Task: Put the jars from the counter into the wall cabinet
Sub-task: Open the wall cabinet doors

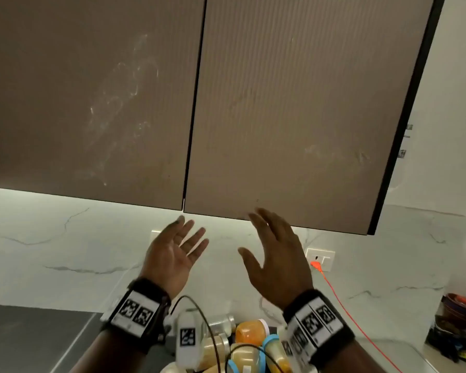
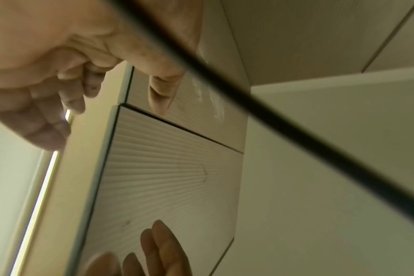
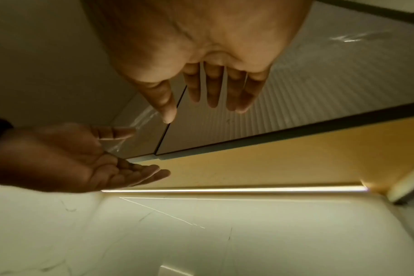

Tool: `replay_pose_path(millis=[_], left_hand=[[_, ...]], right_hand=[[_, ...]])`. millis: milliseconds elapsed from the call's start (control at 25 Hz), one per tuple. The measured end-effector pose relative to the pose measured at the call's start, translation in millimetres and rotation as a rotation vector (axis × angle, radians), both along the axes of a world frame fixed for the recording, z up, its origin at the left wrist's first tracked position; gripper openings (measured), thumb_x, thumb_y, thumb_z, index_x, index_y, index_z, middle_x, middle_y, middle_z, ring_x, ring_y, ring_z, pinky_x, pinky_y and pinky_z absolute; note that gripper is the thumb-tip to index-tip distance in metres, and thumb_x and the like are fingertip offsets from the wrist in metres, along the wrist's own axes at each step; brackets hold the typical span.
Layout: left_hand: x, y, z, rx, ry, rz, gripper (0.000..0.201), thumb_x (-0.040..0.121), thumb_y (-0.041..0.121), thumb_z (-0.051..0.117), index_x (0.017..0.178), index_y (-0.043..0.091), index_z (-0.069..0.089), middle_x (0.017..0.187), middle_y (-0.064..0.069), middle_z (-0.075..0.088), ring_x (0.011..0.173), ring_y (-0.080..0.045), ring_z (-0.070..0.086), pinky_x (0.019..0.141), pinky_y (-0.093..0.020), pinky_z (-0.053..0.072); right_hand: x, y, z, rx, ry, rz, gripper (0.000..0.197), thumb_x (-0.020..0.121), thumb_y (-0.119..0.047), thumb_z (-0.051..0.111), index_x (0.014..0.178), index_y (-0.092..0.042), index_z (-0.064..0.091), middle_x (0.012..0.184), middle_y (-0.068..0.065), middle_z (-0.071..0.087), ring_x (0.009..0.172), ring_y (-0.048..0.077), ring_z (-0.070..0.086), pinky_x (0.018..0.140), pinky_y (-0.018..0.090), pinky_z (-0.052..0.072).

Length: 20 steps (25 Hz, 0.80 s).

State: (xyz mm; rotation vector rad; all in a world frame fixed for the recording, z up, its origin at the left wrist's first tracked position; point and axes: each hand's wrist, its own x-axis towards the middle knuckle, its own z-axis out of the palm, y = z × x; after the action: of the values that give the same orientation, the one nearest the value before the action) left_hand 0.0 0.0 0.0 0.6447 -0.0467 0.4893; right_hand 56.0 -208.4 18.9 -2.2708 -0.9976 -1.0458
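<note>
Below the wall cabinet (image 1: 226, 103), two empty hands reach up.

Its two brown ribbed doors are both closed, smudged with pale marks. Just under its lower edge, the left hand (image 1: 172, 251) is palm-up with fingers spread, and the right hand (image 1: 277, 254) is flat, fingertips at the right door's bottom edge. Well below the cabinet, about six jars (image 1: 242, 343), amber and orange, are clustered on the counter (image 1: 382, 354).

Home kitchen: wall cabinet (image 1: 280, 103), marble backsplash (image 1: 65, 251).
</note>
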Motion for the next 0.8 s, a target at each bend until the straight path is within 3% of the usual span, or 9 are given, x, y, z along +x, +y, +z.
replay_pose_path(millis=[160,440,640,800], left_hand=[[14,1,17,-0.001,-0.008,-0.037,0.034,0.094,0.026,0.065,0.126,0.015,0.062,0.143,-0.013,0.062,0.124,-0.036,0.065,0.109,-0.056,0.046],[18,12,10,0.007,-0.008,-0.12,0.045,0.096,0.03,0.06,0.135,0.007,0.06,0.139,-0.012,0.065,0.123,-0.041,0.065,0.109,-0.059,0.045],[17,7,6,-0.065,-0.038,-0.145,0.032,0.097,0.028,0.058,0.128,0.018,0.058,0.143,-0.01,0.063,0.124,-0.04,0.065,0.11,-0.058,0.043],[20,9,4,-0.042,-0.035,-0.134,0.027,0.098,0.031,0.055,0.122,0.02,0.063,0.13,-0.005,0.068,0.13,-0.034,0.061,0.101,-0.048,0.049]], right_hand=[[13,23,23,-0.082,-0.035,-0.092,0.071,0.092,-0.046,0.065,0.155,-0.024,0.043,0.166,0.002,0.04,0.156,0.03,0.031,0.118,0.05,0.039],[19,27,13,-0.152,-0.025,-0.163,0.073,0.091,-0.048,0.065,0.156,-0.025,0.041,0.167,0.003,0.039,0.157,0.031,0.03,0.118,0.052,0.039],[20,38,4,-0.148,-0.052,-0.232,0.075,0.088,-0.047,0.067,0.155,-0.021,0.045,0.166,0.005,0.041,0.154,0.033,0.036,0.117,0.053,0.041],[9,39,3,-0.123,-0.07,-0.255,0.079,0.086,-0.049,0.069,0.156,-0.023,0.044,0.167,0.006,0.039,0.154,0.034,0.035,0.115,0.052,0.041]])
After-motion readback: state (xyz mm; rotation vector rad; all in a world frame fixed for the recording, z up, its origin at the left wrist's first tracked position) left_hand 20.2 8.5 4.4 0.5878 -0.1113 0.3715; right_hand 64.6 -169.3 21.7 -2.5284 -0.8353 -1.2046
